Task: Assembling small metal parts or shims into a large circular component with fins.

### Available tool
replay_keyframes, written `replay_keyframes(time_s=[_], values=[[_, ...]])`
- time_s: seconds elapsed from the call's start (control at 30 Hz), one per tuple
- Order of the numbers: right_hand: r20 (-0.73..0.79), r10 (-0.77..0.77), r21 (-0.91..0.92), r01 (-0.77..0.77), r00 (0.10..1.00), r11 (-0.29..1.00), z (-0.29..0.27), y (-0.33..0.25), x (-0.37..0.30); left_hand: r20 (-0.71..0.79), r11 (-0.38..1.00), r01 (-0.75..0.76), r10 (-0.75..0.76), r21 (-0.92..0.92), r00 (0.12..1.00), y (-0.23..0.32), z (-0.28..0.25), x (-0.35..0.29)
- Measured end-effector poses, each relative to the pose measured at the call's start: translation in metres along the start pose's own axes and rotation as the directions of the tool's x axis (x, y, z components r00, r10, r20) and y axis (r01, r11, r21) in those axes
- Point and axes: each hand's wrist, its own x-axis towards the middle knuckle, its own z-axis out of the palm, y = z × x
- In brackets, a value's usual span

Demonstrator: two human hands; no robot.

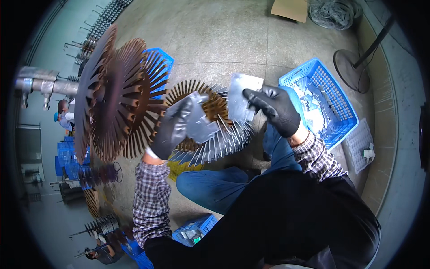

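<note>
My left hand (174, 125), in a black glove, is closed on thin silvery metal pieces (200, 125) with notched edges. Also black-gloved, my right hand (277, 110) pinches a flat, roughly rectangular metal plate (242, 92) between thumb and fingers. Below and between the hands sits a round brown rack (187, 91) with slots all around its rim. Many thin metal plates (228, 142) stand in the slots on its near and right sides. Left of my left hand, large brown slotted discs (118, 96) stand upright side by side. My left hand partly hides the nearest one.
A blue basket (347, 110) of loose metal pieces stands at my right, beside a grey moulded tray (358, 145). Beyond is a round black stand base (345, 67). Another blue basket (208, 224) is by my left leg. Co-workers (107, 253) appear at far left.
</note>
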Motion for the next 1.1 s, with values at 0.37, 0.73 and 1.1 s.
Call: replay_keyframes(time_s=[0.37,0.73,1.1], values=[[-0.062,-0.229,-0.617,0.143,0.971,0.774,0.000,0.110,-0.007,0.215,0.868,-0.044,-0.073,0.495,0.974,-0.026,-0.014,-0.008],[-0.139,-0.178,-0.586,0.064,0.974,0.808,0.014,0.106,-0.013,0.218,0.836,0.012,-0.156,0.549,0.963,-0.020,-0.013,-0.007],[-0.121,-0.127,-0.579,0.034,0.985,0.815,0.015,0.102,-0.015,0.290,0.784,-0.113,-0.088,0.611,0.953,-0.031,-0.020,-0.009]])
